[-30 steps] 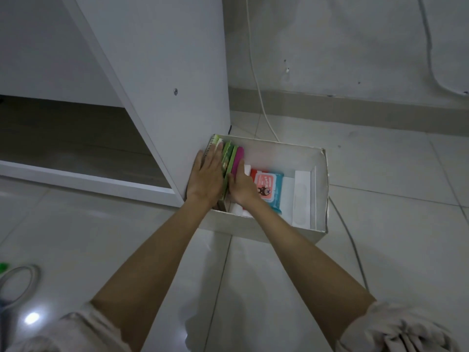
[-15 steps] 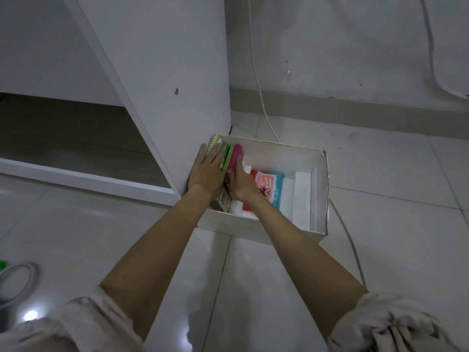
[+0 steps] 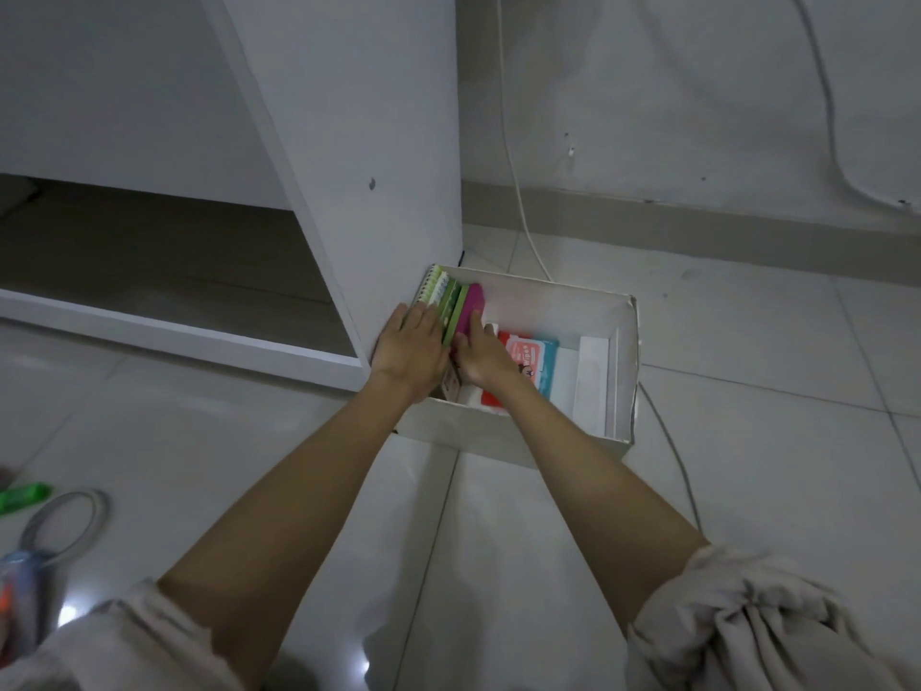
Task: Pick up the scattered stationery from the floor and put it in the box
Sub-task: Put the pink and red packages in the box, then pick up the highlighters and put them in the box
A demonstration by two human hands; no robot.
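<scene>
both hands (image 3: 443,349) on notebooks (image 3: 456,304), box (image 3: 503,436) left end

A: The floor tiles (image 3: 747,491) look glazed, glossy enough to throw back a light spot.
B: The box (image 3: 498,436) seems matt white card, scuffed along its rim, and the shelf panel (image 3: 374,117) a smooth matt laminate.
A: The spiral notebook (image 3: 432,287) shows a wire binding and paper pages; the pink case (image 3: 471,306) looks smooth.
B: The sleeve (image 3: 747,625) is crumpled pale cloth.
</scene>
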